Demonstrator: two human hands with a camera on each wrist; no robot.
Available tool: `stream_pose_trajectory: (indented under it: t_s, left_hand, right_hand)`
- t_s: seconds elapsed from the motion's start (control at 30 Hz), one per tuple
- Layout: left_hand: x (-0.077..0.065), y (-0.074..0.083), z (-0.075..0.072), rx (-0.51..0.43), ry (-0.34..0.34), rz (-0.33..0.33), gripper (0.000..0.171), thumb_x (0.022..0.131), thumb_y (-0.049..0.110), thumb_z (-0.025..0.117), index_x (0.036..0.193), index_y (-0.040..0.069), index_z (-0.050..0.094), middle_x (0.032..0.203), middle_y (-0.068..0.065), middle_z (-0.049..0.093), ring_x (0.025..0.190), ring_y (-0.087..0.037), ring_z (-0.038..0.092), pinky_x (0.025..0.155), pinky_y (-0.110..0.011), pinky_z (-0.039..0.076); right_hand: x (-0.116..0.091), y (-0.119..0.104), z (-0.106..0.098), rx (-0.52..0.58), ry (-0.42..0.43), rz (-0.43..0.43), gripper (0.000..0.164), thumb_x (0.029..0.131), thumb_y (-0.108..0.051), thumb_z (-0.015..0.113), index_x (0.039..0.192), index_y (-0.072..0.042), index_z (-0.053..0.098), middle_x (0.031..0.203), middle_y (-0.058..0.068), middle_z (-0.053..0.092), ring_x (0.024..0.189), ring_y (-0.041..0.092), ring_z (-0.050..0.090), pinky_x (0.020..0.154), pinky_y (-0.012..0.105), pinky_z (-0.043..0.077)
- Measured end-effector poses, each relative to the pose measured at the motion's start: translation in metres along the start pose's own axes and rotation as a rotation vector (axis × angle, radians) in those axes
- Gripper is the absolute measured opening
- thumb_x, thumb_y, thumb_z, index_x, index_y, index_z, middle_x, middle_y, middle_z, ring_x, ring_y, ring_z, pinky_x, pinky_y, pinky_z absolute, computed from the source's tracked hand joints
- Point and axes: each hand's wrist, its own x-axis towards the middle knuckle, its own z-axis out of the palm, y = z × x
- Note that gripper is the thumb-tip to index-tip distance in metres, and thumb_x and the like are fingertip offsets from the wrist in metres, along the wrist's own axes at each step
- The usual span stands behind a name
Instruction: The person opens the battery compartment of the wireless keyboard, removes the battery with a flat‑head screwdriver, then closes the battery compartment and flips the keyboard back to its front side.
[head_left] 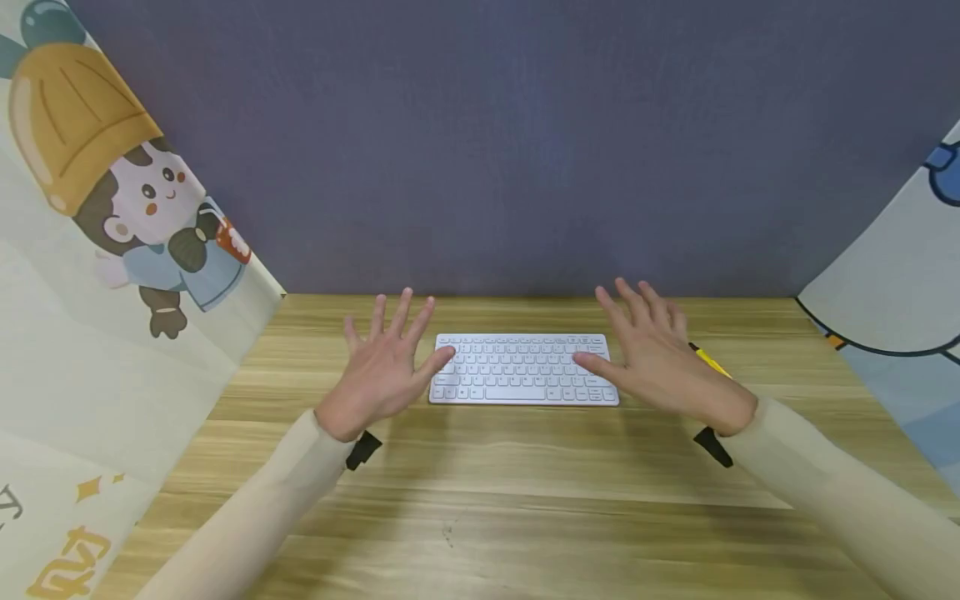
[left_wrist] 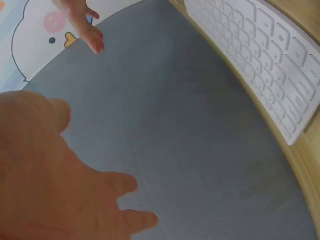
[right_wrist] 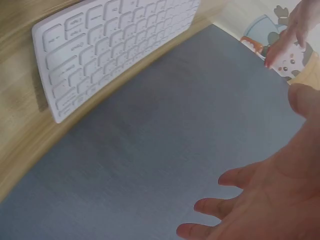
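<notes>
A white keyboard [head_left: 517, 369] lies flat on the wooden table, its long side facing me. My left hand [head_left: 386, 362], fingers spread, hovers at the keyboard's left end, the thumb overlapping its edge in the head view. Over the right end is my right hand [head_left: 648, 354], likewise spread, its thumb in front of the keys. Both wrist views show a gap between each hand and the keyboard [left_wrist: 265, 55], and neither hand holds anything. Partly hidden behind the right hand, a yellow pen-like object with a black end [head_left: 708, 360] lies on the table.
The wooden table [head_left: 480, 492] reaches up to a dark grey-blue upright panel [head_left: 510, 150] behind the keyboard. Pale walls with cartoon prints stand on both sides, the left one [head_left: 90, 350] close to the table edge. Dark straps sit at both wrists.
</notes>
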Motion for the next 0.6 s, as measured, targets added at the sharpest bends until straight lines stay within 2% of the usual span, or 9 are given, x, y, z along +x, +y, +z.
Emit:
stream_pose_trajectory:
  t_s: [0.23,0.43,0.6]
  left_hand:
    - [0.007,-0.009,0.005,-0.012,0.023,0.027,0.074,0.093,0.067,0.020,0.153,0.025,0.008,0.157,-0.008,0.000,0.140,-0.039,-0.005,0.099,-0.068,-0.011]
    - [0.014,-0.018,0.012,-0.023,0.023,0.011,0.076,0.093,0.067,0.020,0.153,0.021,0.012,0.157,-0.009,0.002,0.140,-0.039,-0.005,0.099,-0.067,-0.012]
    - [0.020,-0.023,0.016,-0.030,0.019,-0.002,0.078,0.093,0.068,0.020,0.153,0.019,0.011,0.157,-0.012,0.002,0.139,-0.040,-0.001,0.099,-0.068,-0.012]
  right_hand:
    - [0.007,0.005,0.007,-0.016,-0.037,0.029,0.096,0.086,-0.072,0.039,0.153,-0.009,0.010,0.154,0.022,0.006,0.138,0.045,-0.002,0.099,0.070,0.003]
    - [0.014,0.009,0.015,-0.036,-0.061,0.043,0.097,0.085,-0.075,0.034,0.152,-0.008,0.013,0.154,0.023,0.007,0.137,0.047,0.000,0.098,0.072,0.004]
    - [0.019,0.012,0.022,-0.015,-0.086,0.045,0.098,0.083,-0.076,0.036,0.153,-0.011,0.011,0.155,0.021,0.005,0.138,0.046,-0.001,0.099,0.071,0.003]
